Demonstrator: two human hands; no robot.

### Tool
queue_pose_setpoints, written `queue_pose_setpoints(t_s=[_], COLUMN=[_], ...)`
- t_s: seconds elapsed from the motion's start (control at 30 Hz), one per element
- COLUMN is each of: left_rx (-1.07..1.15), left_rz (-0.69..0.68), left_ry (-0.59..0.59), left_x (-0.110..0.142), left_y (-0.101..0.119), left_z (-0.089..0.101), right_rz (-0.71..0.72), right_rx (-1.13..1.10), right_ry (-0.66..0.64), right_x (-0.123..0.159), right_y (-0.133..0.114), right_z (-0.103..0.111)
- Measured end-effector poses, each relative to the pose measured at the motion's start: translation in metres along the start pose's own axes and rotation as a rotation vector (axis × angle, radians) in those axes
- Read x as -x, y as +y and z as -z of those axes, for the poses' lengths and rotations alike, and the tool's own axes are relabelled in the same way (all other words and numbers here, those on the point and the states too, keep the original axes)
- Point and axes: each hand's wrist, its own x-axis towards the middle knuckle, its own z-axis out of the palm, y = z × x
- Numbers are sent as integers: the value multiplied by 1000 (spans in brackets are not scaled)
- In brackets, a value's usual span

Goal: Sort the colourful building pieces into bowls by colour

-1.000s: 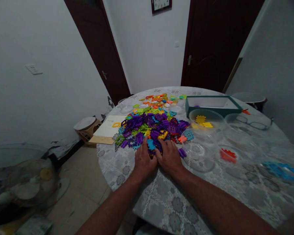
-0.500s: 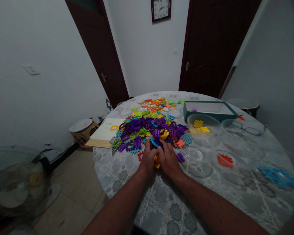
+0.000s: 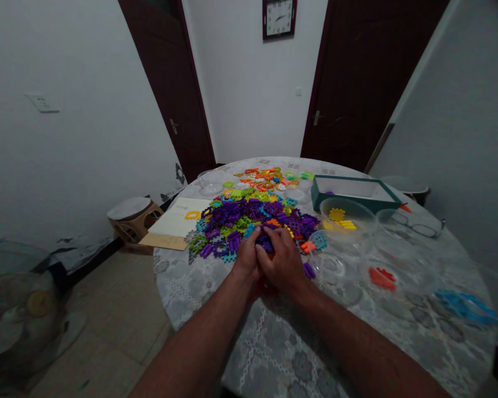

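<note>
My left hand (image 3: 247, 256) and my right hand (image 3: 284, 258) are closed together at the near edge of a pile of plastic pieces. Between their fingers shows a dark purple toothed building piece (image 3: 266, 241), gripped from both sides and partly hidden. Red pieces (image 3: 264, 288) lie in shadow below the hands. Just beyond the fingers spreads the heap, mostly purple pieces (image 3: 228, 213) mixed with green and blue ones. Right of my right hand lie a small purple piece (image 3: 309, 270) and an orange piece (image 3: 307, 246).
Clear plastic bowls stand at right, one with yellow pieces (image 3: 337, 214). Red pieces (image 3: 382, 278) and blue pieces (image 3: 465, 305) lie farther right. Behind are a green-edged box (image 3: 357, 181) and glasses (image 3: 425, 230). A notebook (image 3: 178, 218) lies at left; orange pieces (image 3: 261, 178) lie at the back.
The yellow piece seen under my hands earlier is no longer visible there; red shows instead. My right hand has closed further over the purple piece. The view has shifted slightly.
</note>
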Motion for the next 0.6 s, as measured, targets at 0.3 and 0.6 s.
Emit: queue_pose_setpoints(t_s=[0.3,0.6], left_rx=[16,16], left_rz=[10,43], left_ry=[-71,-87], left_x=[-12,-3], left_y=[-8,-2], left_z=[6,11], right_rz=[71,15], right_rx=[56,-31], right_ry=[51,146], right_x=[-24,-7], right_y=[1,-6], right_z=[-15,-22])
